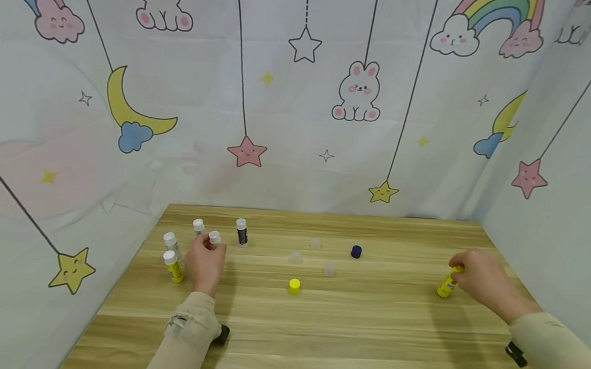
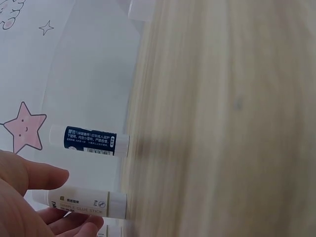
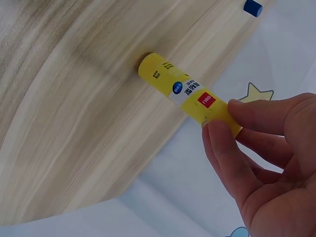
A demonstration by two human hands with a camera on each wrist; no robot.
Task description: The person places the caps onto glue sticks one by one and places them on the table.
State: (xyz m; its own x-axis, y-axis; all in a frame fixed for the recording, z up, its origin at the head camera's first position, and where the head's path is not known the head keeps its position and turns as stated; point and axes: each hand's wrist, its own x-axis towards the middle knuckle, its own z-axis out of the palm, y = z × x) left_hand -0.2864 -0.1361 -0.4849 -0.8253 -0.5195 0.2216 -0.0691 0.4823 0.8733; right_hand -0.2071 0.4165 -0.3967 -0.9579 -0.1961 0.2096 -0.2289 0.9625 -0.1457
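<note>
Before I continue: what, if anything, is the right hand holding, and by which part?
The right hand pinches the yellow deli glue stick by its upper end.

Over right, the yellow glue stick [image 3: 190, 94], red logo showing, pinched up top, near upright over the desk [image 1: 356, 334]; far left, the white glue stick [image 2: 88, 202] stands upright!

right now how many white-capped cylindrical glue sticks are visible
5: the left hand holds one; a yellow one and two pale ones stand left of it, a navy one right.
</note>
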